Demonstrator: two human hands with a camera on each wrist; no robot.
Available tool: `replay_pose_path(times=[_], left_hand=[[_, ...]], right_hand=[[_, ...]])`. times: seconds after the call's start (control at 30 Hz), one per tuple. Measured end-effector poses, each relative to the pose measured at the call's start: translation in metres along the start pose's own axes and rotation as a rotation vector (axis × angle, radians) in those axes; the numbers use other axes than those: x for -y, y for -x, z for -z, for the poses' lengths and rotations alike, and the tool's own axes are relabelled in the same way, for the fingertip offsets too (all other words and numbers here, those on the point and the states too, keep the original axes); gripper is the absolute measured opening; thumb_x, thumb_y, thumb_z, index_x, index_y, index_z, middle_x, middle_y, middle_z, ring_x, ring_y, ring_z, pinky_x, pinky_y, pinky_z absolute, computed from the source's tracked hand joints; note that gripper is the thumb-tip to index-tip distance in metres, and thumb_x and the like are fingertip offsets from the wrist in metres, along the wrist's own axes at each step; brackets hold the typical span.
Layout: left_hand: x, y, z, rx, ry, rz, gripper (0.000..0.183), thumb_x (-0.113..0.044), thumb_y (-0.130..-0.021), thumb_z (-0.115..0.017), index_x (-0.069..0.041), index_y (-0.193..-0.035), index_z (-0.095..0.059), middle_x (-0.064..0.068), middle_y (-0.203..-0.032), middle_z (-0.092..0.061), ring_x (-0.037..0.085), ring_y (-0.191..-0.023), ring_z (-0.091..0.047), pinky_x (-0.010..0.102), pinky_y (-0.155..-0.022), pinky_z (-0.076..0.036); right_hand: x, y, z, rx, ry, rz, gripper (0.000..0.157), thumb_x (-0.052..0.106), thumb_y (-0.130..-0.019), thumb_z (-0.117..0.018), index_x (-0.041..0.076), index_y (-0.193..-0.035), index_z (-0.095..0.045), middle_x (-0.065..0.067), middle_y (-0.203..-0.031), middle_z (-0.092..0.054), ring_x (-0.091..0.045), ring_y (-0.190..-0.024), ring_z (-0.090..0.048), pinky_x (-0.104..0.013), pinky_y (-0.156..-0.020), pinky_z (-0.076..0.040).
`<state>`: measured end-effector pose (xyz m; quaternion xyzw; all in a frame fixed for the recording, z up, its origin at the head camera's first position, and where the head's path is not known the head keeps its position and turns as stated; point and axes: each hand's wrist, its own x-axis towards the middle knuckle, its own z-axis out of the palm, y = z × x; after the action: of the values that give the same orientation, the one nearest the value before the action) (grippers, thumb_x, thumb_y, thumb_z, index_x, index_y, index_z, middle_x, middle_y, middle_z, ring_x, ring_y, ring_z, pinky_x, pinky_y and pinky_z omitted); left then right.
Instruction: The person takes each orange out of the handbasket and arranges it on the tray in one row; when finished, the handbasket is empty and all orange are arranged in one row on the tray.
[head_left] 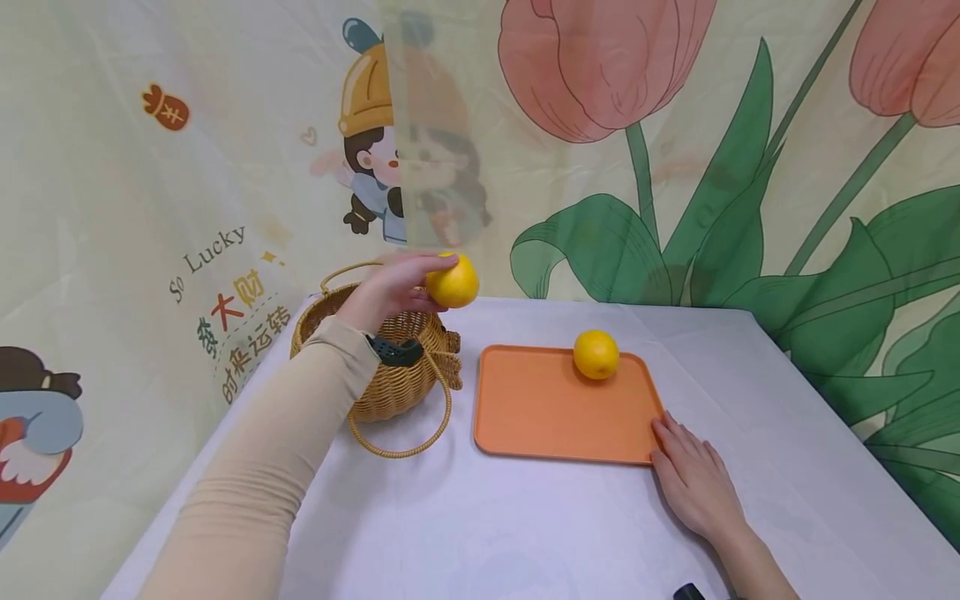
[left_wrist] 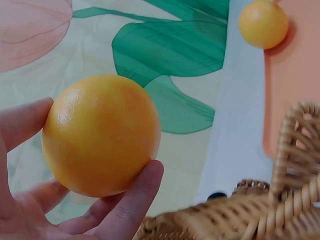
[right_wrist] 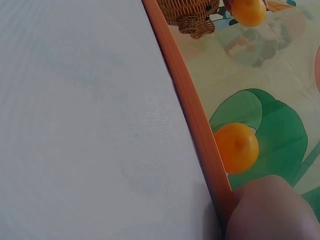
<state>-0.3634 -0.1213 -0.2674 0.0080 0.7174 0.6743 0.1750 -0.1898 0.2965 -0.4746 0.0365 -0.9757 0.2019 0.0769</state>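
My left hand (head_left: 390, 287) pinches an orange (head_left: 456, 282) in the air, above the rim of a wicker basket (head_left: 393, 390). In the left wrist view, thumb and fingertips surround that orange (left_wrist: 102, 135). To the right, a second orange (head_left: 596, 355) sits on the orange tray (head_left: 555, 412), near its far edge. My right hand (head_left: 693, 479) rests at the tray's near right corner, fingers extended along the edge and touching it. Only part of that hand (right_wrist: 272, 210) shows in the right wrist view, against the tray's rim (right_wrist: 187, 100). The basket's inside is largely hidden by my left arm.
The basket's handle (head_left: 401, 454) hangs down onto the white tablecloth (head_left: 480, 525) on the near side. A patterned curtain (head_left: 465, 167) with printed tulips and cartoon figures hangs right behind the table. A dark strap (head_left: 397, 352) is on my left wrist.
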Motion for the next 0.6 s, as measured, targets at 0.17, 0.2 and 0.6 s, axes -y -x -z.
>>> replay_pose_path(times=[0.17, 0.2, 0.6], left_hand=[[-0.002, -0.006, -0.013, 0.061, -0.031, 0.003, 0.053, -0.033, -0.104, -0.061, -0.011, -0.150, -0.047, 0.017, -0.142, -0.046, 0.039, -0.115, -0.060, 0.046, -0.099, -0.052], [-0.002, -0.007, -0.015, 0.070, -0.039, 0.003, 0.053, -0.033, -0.104, -0.062, -0.011, -0.149, -0.047, 0.017, -0.141, -0.047, 0.039, -0.114, -0.061, 0.045, -0.099, -0.052], [0.005, -0.024, -0.045, 0.123, -0.120, 0.029, 0.054, -0.030, -0.102, -0.064, -0.011, -0.150, -0.047, 0.016, -0.132, -0.053, 0.035, -0.104, -0.062, 0.045, -0.094, -0.055]], right_hand=[[-0.001, 0.000, -0.001, 0.006, -0.001, -0.007, 0.061, 0.036, -0.110, -0.038, -0.004, -0.156, -0.035, -0.024, -0.164, -0.025, -0.049, -0.148, -0.022, -0.068, -0.117, -0.008], [-0.001, 0.000, -0.001, 0.008, -0.001, -0.009, 0.061, 0.036, -0.110, -0.038, -0.004, -0.156, -0.035, -0.024, -0.164, -0.025, -0.049, -0.148, -0.022, -0.068, -0.117, -0.007], [0.001, 0.001, -0.002, -0.004, -0.007, -0.011, 0.060, 0.035, -0.110, -0.039, -0.004, -0.156, -0.035, -0.023, -0.164, -0.025, -0.048, -0.148, -0.021, -0.067, -0.118, -0.007]])
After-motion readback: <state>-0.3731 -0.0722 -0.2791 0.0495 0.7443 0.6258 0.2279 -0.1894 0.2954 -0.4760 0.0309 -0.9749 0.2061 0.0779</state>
